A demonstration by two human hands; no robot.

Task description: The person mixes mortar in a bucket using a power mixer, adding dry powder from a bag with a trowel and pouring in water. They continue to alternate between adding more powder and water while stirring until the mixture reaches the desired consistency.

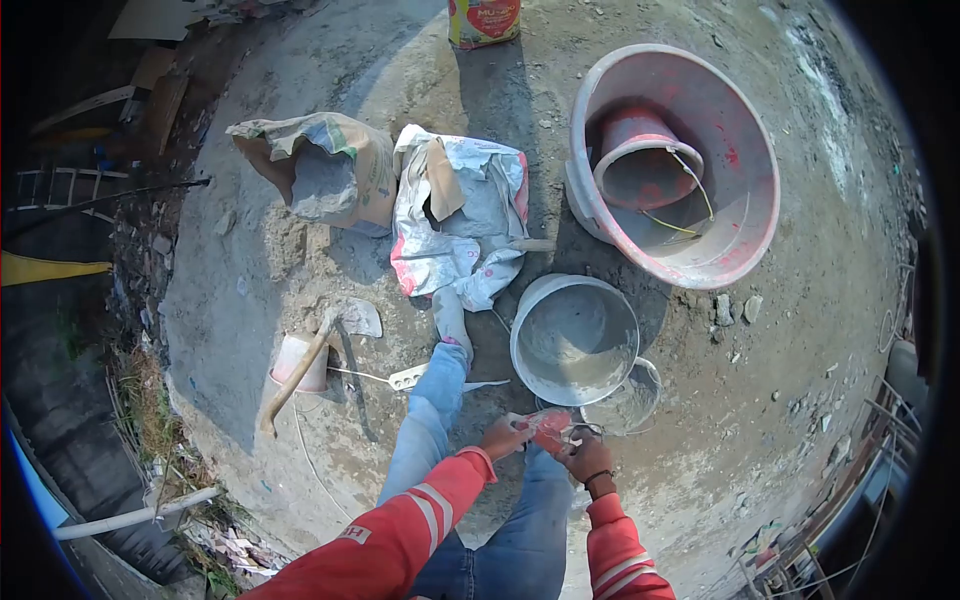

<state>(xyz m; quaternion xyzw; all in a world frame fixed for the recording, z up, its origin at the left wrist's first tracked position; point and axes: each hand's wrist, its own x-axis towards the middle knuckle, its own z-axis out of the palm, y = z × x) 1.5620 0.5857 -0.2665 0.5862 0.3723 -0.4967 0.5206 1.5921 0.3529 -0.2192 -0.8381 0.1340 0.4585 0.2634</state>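
Observation:
In front of my legs, both hands are closed around a red, dust-covered object (550,428) whose kind I cannot make out. My left hand (505,436) grips its left end. My right hand (588,456) holds the other side, next to a dark loop-like part. Just beyond them stands a bucket of wet grey mix (570,345). A smaller round container (630,400) sits against its right side, close to my right hand. An opened cement bag (470,210) with grey powder lies past my left foot.
Another open paper bag (350,185) of grey powder stands at left. A hoe (298,375) leans by a small white bucket (300,362), near a power strip (407,377) and its cord. A big pink tub (740,240) holds a smaller bucket (640,140). A yellow-red bag (484,22) stands far ahead.

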